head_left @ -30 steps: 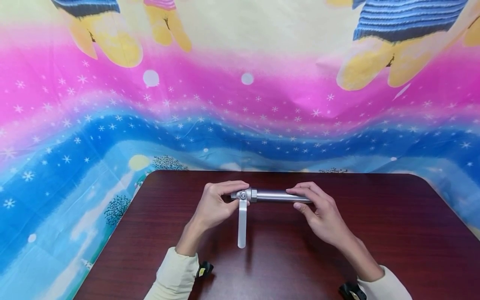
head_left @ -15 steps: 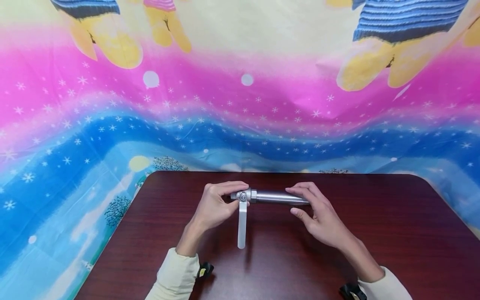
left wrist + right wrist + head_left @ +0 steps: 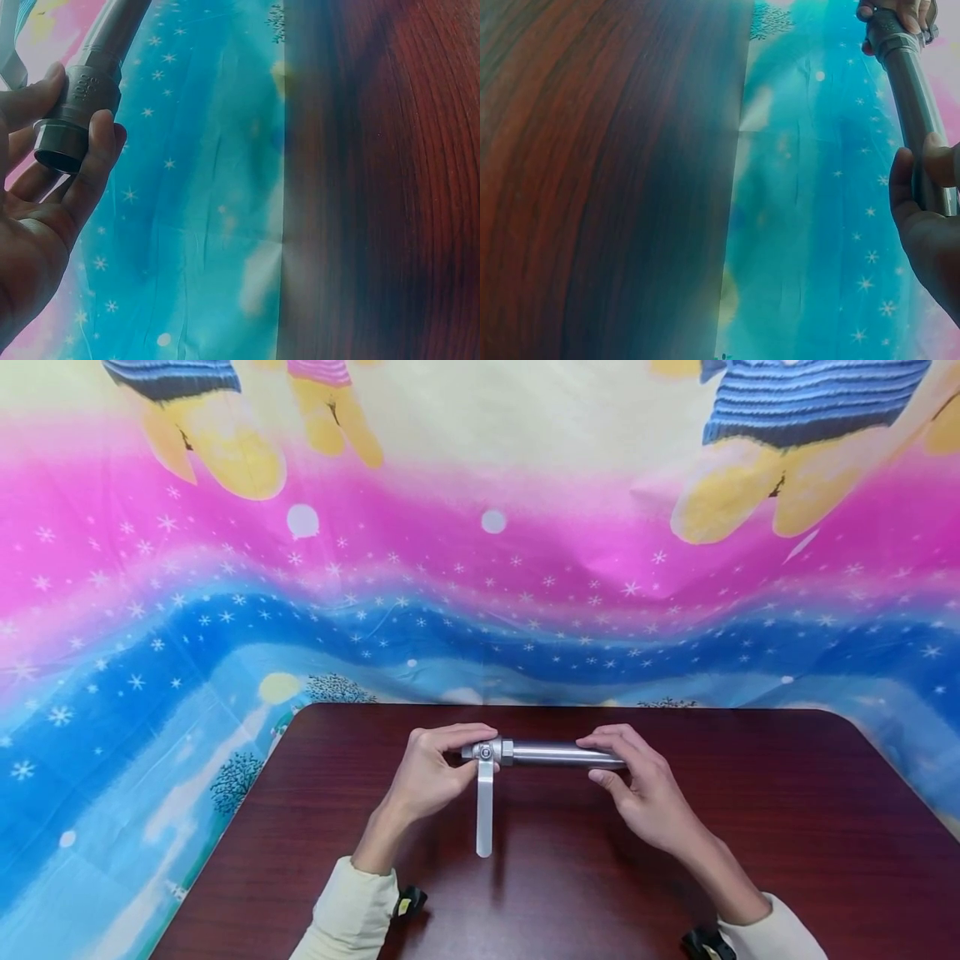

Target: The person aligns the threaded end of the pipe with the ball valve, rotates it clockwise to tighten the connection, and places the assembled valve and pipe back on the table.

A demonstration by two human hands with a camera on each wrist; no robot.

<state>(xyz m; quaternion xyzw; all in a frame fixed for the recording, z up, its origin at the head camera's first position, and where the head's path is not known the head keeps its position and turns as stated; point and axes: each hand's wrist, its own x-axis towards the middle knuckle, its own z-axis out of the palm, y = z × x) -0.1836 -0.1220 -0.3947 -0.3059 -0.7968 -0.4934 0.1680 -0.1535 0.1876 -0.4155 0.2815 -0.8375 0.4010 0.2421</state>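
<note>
A silver ball valve [image 3: 489,749] is joined to a shiny metal pipe [image 3: 551,754], and both are held level above the table. The valve's flat lever handle [image 3: 485,810] points toward the person, crosswise to the pipe. My left hand [image 3: 435,772] grips the valve body between thumb and fingers. In the left wrist view the open round end of the valve [image 3: 63,145] faces the palm. At the pipe's far right end my right hand [image 3: 648,785] holds it, thumb below and fingers above. Part of that end is hidden by the fingers.
A dark reddish wooden table [image 3: 570,893] lies beneath the hands. Behind it hangs a printed cloth [image 3: 420,560] in pink and blue with snowflakes. Black straps [image 3: 408,900] sit at the cuffs of the pale sleeves [image 3: 348,902].
Half a second ago my right thumb stood away from the pipe; now it is back against it. The pipe's right end has tilted up slightly. My left hand stays put on the valve.
</note>
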